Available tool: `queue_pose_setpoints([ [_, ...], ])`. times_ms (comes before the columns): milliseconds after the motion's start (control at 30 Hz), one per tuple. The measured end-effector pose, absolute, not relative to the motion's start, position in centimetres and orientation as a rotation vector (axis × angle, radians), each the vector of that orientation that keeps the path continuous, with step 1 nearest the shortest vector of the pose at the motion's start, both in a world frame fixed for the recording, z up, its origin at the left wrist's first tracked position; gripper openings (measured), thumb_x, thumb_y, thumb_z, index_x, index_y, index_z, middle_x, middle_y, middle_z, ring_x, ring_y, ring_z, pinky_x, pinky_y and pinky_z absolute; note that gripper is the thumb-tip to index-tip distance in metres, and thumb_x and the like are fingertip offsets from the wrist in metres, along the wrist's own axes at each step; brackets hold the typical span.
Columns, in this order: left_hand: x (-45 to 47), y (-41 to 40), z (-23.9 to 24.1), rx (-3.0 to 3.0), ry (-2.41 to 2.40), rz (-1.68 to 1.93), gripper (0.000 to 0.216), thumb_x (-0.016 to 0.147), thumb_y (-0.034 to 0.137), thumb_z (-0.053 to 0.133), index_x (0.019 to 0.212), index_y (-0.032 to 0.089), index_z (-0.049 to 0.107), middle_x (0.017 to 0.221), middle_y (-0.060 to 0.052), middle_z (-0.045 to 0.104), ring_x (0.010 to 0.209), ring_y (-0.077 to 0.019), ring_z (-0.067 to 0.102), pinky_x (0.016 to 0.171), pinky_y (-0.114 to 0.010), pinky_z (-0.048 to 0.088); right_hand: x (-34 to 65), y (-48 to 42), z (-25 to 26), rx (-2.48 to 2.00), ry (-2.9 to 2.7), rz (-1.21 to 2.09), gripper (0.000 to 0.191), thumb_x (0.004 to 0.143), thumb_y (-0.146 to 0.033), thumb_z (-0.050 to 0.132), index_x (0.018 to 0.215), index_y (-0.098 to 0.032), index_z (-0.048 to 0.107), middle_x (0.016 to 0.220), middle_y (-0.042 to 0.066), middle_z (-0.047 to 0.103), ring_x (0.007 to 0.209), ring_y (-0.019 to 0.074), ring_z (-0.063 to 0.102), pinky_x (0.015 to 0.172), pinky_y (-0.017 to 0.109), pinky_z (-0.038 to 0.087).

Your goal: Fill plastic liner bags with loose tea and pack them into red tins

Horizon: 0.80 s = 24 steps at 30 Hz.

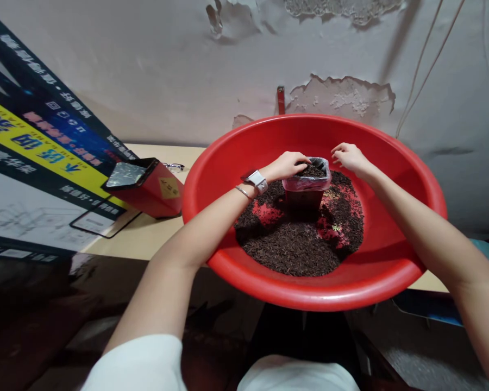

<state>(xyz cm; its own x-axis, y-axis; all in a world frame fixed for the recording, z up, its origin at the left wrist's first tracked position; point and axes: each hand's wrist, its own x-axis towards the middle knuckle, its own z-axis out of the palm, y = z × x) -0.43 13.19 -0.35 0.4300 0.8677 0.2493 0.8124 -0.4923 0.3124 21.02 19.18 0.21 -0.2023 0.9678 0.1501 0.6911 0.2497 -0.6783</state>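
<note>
A large red basin [391,271] rests on the table edge in front of me, with dark loose tea leaves [297,244] heaped in its bottom. A small red container [303,200] lined with a clear plastic bag [307,182] stands upright in the leaves and is filled to the top. My left hand [287,164], with a watch and a bracelet on the wrist, has its fingers curled on the bag's left rim. My right hand [350,156] hovers at the bag's right rim with fingers bent and slightly apart.
A red tin [150,184] with its lid open lies on the beige table [146,239] left of the basin. A big printed board [36,146] leans at the left. A peeling wall [228,65] stands close behind. Glasses [174,166] lie by the tin.
</note>
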Motion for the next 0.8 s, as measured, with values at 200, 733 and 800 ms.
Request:
queue_pose_setpoints([
  [200, -0.2, 13.8, -1.3, 2.666, 1.338, 0.422, 0.030, 0.094, 0.020, 0.052, 0.117, 0.019, 0.071, 0.128, -0.005, 0.069, 0.120, -0.0171, 0.061, 0.109, -0.030, 0.041, 21.9, 18.4, -1.4, -2.008, -2.715, 0.535, 0.023, 0.078, -0.006, 0.057, 0.094, -0.011, 0.073, 0.097, 0.016, 0.073, 0.100, 0.0304, 0.068, 0.091, 0.043, 0.052],
  [733, -0.9, 13.6, -1.2, 2.606, 1.406, 0.540, 0.028, 0.084, 0.013, 0.060, 0.107, 0.019, 0.076, 0.111, -0.006, 0.076, 0.099, -0.0182, 0.069, 0.093, -0.030, 0.050, 21.6, 17.4, -3.7, -1.981, -2.941, 1.131, 0.033, 0.080, -0.035, 0.075, 0.107, -0.016, 0.069, 0.111, 0.010, 0.068, 0.098, 0.0264, 0.066, 0.083, 0.041, 0.055],
  [800, -0.8, 13.5, -1.1, 2.599, 1.424, 0.544, 0.028, 0.083, 0.013, 0.060, 0.105, 0.019, 0.076, 0.109, -0.006, 0.076, 0.099, -0.0186, 0.069, 0.093, -0.031, 0.050, 21.3, 16.8, -4.9, -1.959, -3.029, 1.102, 0.036, 0.077, -0.035, 0.078, 0.106, -0.015, 0.069, 0.109, 0.010, 0.068, 0.096, 0.0264, 0.066, 0.079, 0.038, 0.055],
])
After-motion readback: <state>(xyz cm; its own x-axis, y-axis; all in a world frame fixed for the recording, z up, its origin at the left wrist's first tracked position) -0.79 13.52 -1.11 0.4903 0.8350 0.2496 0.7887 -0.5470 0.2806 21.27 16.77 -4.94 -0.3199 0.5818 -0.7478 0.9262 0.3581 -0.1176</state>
